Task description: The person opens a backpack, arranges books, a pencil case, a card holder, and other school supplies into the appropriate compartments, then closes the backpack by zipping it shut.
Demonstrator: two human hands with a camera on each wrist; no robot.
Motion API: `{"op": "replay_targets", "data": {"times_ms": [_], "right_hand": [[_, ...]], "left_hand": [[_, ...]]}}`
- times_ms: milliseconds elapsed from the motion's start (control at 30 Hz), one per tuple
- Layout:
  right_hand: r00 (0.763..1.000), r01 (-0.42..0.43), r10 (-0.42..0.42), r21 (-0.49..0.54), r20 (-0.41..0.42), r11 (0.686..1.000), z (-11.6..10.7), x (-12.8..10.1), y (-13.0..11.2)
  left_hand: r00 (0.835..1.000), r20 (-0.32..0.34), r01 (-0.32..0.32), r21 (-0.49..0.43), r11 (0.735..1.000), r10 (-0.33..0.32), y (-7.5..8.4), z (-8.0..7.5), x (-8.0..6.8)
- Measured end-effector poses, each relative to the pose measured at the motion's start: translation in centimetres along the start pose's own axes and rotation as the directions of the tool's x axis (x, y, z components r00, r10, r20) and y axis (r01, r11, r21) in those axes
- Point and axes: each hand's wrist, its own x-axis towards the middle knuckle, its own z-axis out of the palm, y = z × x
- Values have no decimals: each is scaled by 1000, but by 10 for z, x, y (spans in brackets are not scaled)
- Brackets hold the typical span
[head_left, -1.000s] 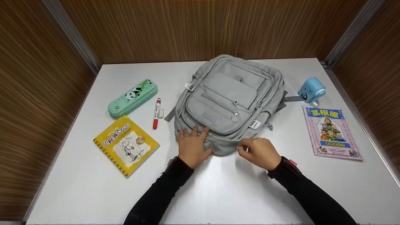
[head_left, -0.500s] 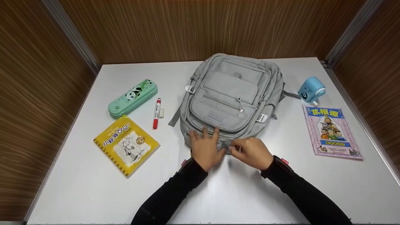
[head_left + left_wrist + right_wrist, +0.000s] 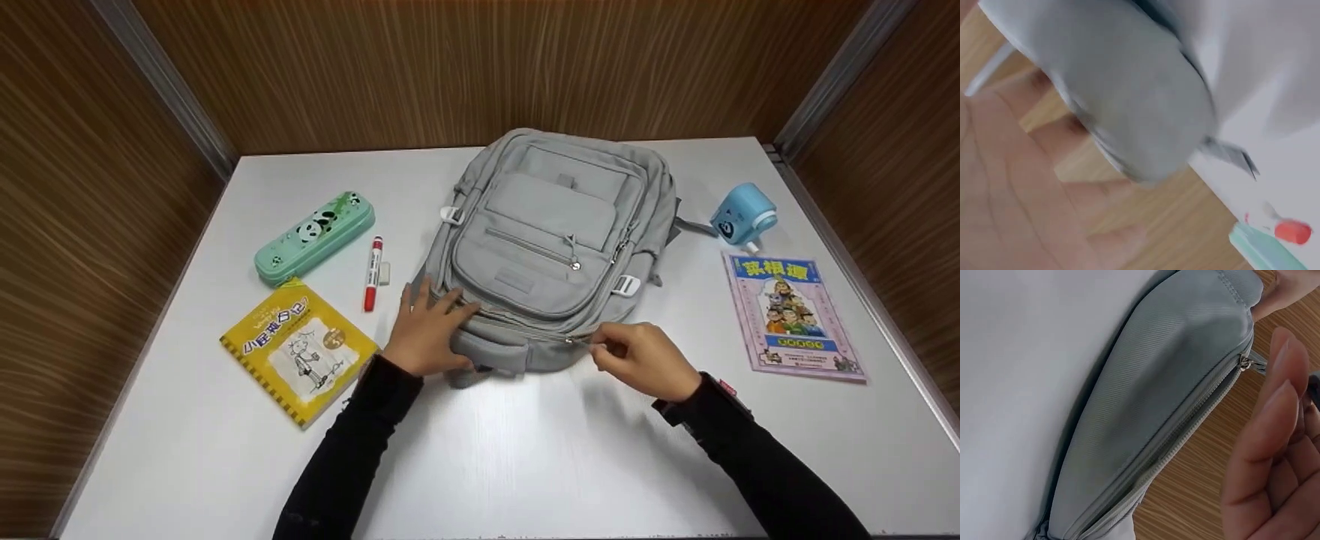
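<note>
A grey backpack [image 3: 551, 202] lies front up on the white table. My left hand [image 3: 427, 334], fingers spread, rests at its lower left corner. In the left wrist view, the left palm [image 3: 1005, 185] shows beside the blurred grey fabric. My right hand [image 3: 641, 360] has curled fingers at the lower right edge of the bag, pinching a zipper pull [image 3: 1258, 365]. The metal slider sits at the end of a long zipper [image 3: 1179, 430], whose two toothed edges stand apart below it. Thumb and finger hide the pull's far end.
Left of the bag are a green panda pencil case [image 3: 315, 236], a red-and-white marker [image 3: 373, 274], an eraser [image 3: 385, 274] and a yellow book [image 3: 300, 352]. On the right stand a blue pencil sharpener [image 3: 744, 214] and a pink book [image 3: 795, 315]. Wood-grain panels enclose the table.
The backpack has shifted slightly right. My left hand moved right with it, then left to its corner. My right hand moved left, then right along the lower edge.
</note>
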Motion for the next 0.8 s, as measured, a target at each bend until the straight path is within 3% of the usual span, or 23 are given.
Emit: {"op": "replay_targets", "data": {"times_ms": [267, 400, 600, 800], "right_hand": [[999, -21, 19, 48, 40, 999, 1, -3, -1], [1000, -2, 1, 10, 26, 1000, 5, 0, -7], [1000, -4, 4, -16, 28, 1000, 9, 5, -11], [1000, 0, 0, -48, 8, 999, 14, 11, -15]], "left_hand": [[986, -133, -78, 141, 987, 97, -4, 10, 13], [981, -152, -86, 202, 975, 118, 1, 15, 13], [973, -149, -139, 224, 965, 175, 8, 20, 15], [961, -217, -102, 288, 952, 169, 16, 27, 15]]}}
